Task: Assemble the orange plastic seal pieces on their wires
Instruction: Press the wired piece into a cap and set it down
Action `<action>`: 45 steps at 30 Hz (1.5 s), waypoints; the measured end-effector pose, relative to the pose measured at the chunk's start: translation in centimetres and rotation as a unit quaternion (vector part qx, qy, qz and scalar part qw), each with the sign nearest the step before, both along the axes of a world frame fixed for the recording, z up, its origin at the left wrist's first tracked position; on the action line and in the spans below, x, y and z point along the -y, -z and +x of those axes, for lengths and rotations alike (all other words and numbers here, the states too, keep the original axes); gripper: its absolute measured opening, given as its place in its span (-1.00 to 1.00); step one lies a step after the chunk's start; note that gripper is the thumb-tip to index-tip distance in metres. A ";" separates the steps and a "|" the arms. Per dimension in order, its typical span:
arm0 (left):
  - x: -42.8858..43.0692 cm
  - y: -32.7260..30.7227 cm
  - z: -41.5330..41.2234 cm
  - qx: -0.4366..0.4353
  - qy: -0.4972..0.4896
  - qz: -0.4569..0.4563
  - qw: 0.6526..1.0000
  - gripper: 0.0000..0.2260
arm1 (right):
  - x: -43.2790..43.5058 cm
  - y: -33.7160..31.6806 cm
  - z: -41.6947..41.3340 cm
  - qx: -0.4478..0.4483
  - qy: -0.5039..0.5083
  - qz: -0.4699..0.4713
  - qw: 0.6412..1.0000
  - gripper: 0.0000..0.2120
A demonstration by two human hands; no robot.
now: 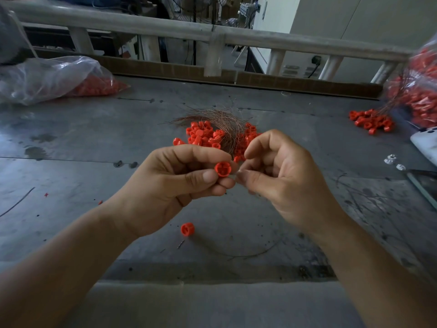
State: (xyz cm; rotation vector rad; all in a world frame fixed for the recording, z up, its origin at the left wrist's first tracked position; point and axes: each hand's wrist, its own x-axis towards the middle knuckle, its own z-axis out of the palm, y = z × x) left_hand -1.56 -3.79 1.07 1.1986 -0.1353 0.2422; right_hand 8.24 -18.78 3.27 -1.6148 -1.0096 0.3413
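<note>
My left hand [175, 183] pinches a round orange seal piece [222, 169] between thumb and fingers, its open face toward me. Right beside it, my right hand [279, 176] has thumb and fingertips pressed together next to the piece; a thin wire may be between them, but I cannot make it out. Behind the hands lies a pile of orange seal pieces [205, 136] with a bundle of copper wires [220, 119] across it. One loose orange piece [187, 229] lies on the table below my left hand.
A clear plastic bag [47, 76] of orange pieces lies at the back left. Another bag [418, 91] with wired pieces and a small orange pile [371, 120] sit at the right. A white object [425, 143] and small white parts [392, 162] lie at the right edge. A railing [212, 34] borders the grey table [71, 143].
</note>
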 end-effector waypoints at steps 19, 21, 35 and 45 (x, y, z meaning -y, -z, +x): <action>0.0 -0.3 -0.3 -0.069 0.036 -0.028 0.997 -0.82 | 1.6 0.8 5.7 0.201 0.191 -0.253 0.927 -0.96; 0.0 -0.3 -0.3 -0.068 0.037 -0.028 0.997 -0.82 | 1.1 1.7 5.9 0.215 0.182 -0.266 0.922 -0.92; 0.4 -0.5 -0.2 -0.103 0.004 -0.029 0.994 -0.83 | -0.4 3.5 6.0 0.157 0.147 -0.198 0.956 -0.85; 0.6 -0.4 0.0 -0.140 -0.022 -0.019 0.990 -0.79 | -0.1 1.4 3.1 -0.039 0.051 -0.040 0.997 -0.75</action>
